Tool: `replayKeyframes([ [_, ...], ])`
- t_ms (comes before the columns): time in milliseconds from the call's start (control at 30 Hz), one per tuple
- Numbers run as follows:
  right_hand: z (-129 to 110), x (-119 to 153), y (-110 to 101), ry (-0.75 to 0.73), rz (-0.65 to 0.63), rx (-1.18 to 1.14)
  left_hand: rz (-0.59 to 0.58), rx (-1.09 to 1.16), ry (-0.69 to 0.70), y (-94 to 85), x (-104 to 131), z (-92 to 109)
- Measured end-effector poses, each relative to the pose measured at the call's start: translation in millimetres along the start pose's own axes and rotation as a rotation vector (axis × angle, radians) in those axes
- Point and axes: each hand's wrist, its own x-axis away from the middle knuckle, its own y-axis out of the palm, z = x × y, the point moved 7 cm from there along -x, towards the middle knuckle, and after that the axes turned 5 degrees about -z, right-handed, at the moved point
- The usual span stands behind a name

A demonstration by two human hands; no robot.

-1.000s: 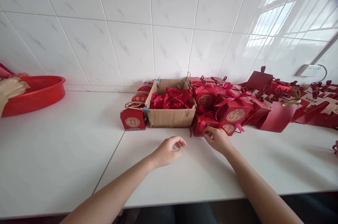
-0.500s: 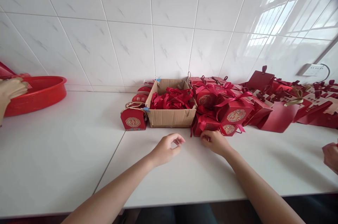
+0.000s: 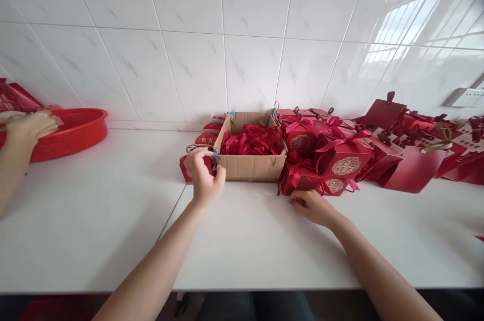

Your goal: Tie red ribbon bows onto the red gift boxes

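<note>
Box of red card (image 3: 184,172), 11 o'clock on white counter (image 3: 249,240); probably light, stiff, best held by twisted-rope handle (image 3: 192,147). Left hand (image 3: 206,185) at it, fingers parted; right hand (image 3: 315,207) curled, grip unclear.

Packing workspace, apparently — red gift boxes (image 3: 345,159) crowd a white worktop (image 3: 242,245).

Carton (image 3: 250,169): brown corrugated cardbd, matt, creased. Ribbons (image 3: 254,140) inside: red fabric, satin-type sheen. Gift boxes (image 3: 345,159): red card, smooth, low sheen. Basin (image 3: 81,132): red plastic, smooth, semi-gloss. Wall tiles (image 3: 393,13): glossy, w/ window reflections. Tabletop (image 3: 242,240): white, smooth, satin fin.
</note>
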Motion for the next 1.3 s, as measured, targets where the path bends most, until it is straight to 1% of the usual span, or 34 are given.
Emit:
replayKeyframes([
  [33, 0, 0, 0, -0.002, -0.002, -0.001, 0.024, -0.061, -0.047, -1.8, -6, -11],
  [100, 0, 0, 1, -0.005, -0.006, -0.003, 0.031, -0.146, -0.132, -3.0, -15, -31],
  [167, 0, 1, 1, -0.011, -0.009, -0.008, -0.005, -0.201, -0.196, -1.5, -20, -48],
  [233, 0, 1, 1, -0.017, -0.009, -0.013, -0.043, -0.244, -0.244, -0.1, -23, -59],
  [400, 0, 0, 2, -0.018, 0.000, -0.027, -0.061, -0.284, -0.385, -4.5, -22, -73],
  [567, 2, 0, 2, -0.018, 0.003, -0.037, -0.125, -0.202, -0.497, -5.5, -23, -87],
  [667, 1, 0, 2, -0.017, 0.000, -0.044, -0.106, -0.160, -0.529, -7.6, -24, -94],
  [767, 0, 0, 1, -0.017, -0.002, -0.047, -0.062, -0.161, -0.519, -12.2, -25, -95],
  [933, -1, 1, 1, -0.020, -0.003, -0.051, 0.009, -0.219, -0.445, -25.6, -30, -87],
  [1067, 0, 0, 1, -0.023, -0.004, -0.049, 0.110, -0.239, -0.411, -40.9, -34, -82],
  [1167, -1, 1, 0, -0.023, -0.006, -0.046, 0.199, -0.267, -0.334, -50.9, -36, -73],
  [1233, -1, 1, 0, -0.022, -0.008, -0.046, 0.238, -0.280, -0.285, -54.6, -36, -67],
  [1300, -1, 1, 0, -0.021, -0.010, -0.046, 0.247, -0.260, -0.281, -55.4, -35, -65],
])
